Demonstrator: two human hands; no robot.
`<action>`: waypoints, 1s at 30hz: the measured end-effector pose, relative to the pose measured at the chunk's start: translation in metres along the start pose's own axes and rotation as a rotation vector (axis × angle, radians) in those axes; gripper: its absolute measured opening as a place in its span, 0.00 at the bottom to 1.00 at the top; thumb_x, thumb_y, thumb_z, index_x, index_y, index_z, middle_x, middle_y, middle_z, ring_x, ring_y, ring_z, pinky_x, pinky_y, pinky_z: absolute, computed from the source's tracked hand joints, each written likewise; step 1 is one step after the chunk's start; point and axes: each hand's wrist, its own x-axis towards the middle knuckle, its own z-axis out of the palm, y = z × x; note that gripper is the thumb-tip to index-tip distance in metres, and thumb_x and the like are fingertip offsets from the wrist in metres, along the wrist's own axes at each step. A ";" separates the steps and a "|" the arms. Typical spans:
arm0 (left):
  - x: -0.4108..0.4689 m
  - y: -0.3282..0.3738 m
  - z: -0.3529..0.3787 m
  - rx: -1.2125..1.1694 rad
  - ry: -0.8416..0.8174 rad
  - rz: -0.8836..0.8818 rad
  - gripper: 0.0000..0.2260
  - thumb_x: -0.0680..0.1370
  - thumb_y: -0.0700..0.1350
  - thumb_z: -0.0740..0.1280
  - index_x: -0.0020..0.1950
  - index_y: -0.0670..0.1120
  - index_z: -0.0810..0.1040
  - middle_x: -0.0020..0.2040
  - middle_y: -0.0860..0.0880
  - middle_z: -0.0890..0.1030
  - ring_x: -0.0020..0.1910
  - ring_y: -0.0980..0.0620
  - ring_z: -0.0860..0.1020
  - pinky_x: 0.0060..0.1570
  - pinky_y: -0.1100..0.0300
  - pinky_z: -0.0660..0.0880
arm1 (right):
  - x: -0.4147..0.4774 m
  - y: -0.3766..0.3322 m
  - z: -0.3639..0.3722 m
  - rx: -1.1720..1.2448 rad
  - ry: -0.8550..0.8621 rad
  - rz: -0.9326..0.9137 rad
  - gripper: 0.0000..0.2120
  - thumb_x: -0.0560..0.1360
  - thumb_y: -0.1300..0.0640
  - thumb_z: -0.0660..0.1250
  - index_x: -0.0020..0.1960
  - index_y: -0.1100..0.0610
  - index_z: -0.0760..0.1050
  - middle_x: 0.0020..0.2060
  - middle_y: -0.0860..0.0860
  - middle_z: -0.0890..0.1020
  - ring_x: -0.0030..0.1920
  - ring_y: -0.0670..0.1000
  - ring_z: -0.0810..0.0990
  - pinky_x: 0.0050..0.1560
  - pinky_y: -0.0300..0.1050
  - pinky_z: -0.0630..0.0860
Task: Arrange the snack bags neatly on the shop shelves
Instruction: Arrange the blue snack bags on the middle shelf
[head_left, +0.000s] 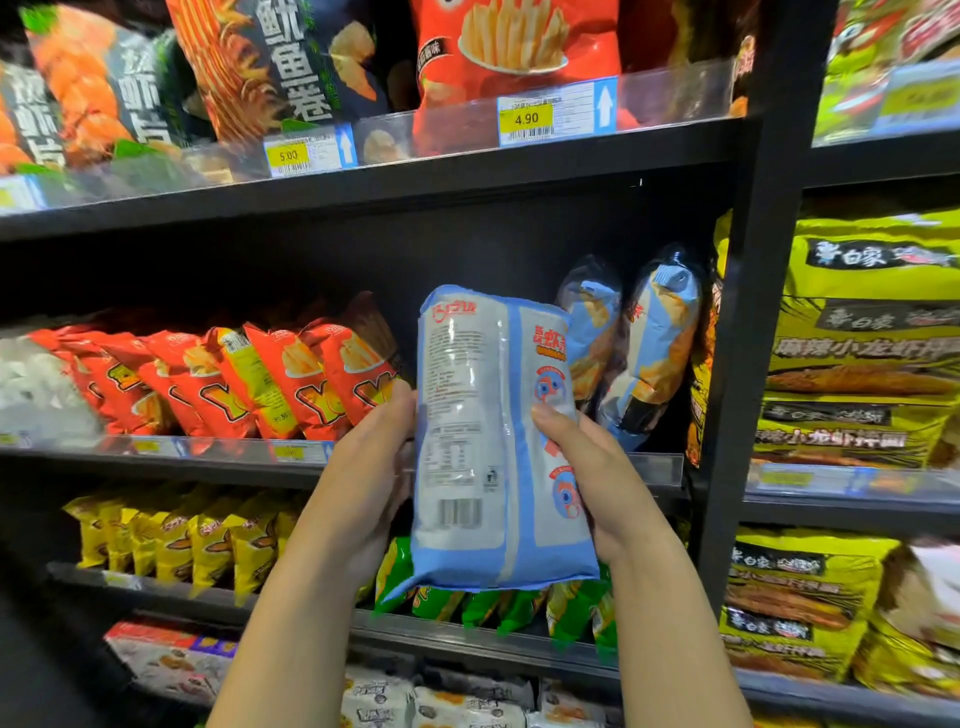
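Observation:
A light blue and white snack bag (483, 441) is held upright in front of the middle shelf (654, 470), its back with the barcode facing me. My left hand (363, 483) grips its left edge, thumb on the front. My right hand (592, 478) grips its right edge, thumb across the blue side panel. Behind the bag, two matching blue bags (644, 353) stand on the middle shelf at the right. A row of red bags (260, 379) leans along the left of that shelf.
The top shelf holds large black and red bags (509, 57) behind price tags (524, 119). Yellow bags (182, 540) and green bags (493, 603) fill the shelf below. A black upright post (748, 364) separates a right bay of yellow-green packs (862, 353).

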 end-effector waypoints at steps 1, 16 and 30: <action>0.000 0.001 -0.001 -0.014 0.001 -0.007 0.25 0.75 0.64 0.61 0.58 0.49 0.87 0.49 0.46 0.89 0.48 0.51 0.87 0.52 0.55 0.83 | 0.000 0.000 -0.002 0.056 0.018 0.031 0.23 0.70 0.48 0.75 0.63 0.56 0.83 0.55 0.58 0.88 0.53 0.57 0.88 0.58 0.55 0.82; -0.011 0.004 0.015 0.061 -0.107 -0.115 0.17 0.84 0.56 0.63 0.71 0.53 0.78 0.60 0.49 0.87 0.59 0.47 0.86 0.60 0.46 0.81 | 0.002 -0.001 0.009 -0.197 0.006 -0.068 0.28 0.73 0.35 0.74 0.65 0.52 0.80 0.57 0.54 0.88 0.59 0.58 0.87 0.66 0.64 0.79; -0.002 -0.004 0.002 -0.078 -0.005 -0.003 0.18 0.82 0.52 0.67 0.72 0.50 0.77 0.62 0.44 0.86 0.60 0.40 0.86 0.58 0.37 0.83 | 0.005 -0.011 0.015 -0.301 -0.088 -0.086 0.28 0.72 0.42 0.75 0.68 0.52 0.76 0.58 0.50 0.88 0.57 0.51 0.87 0.56 0.52 0.83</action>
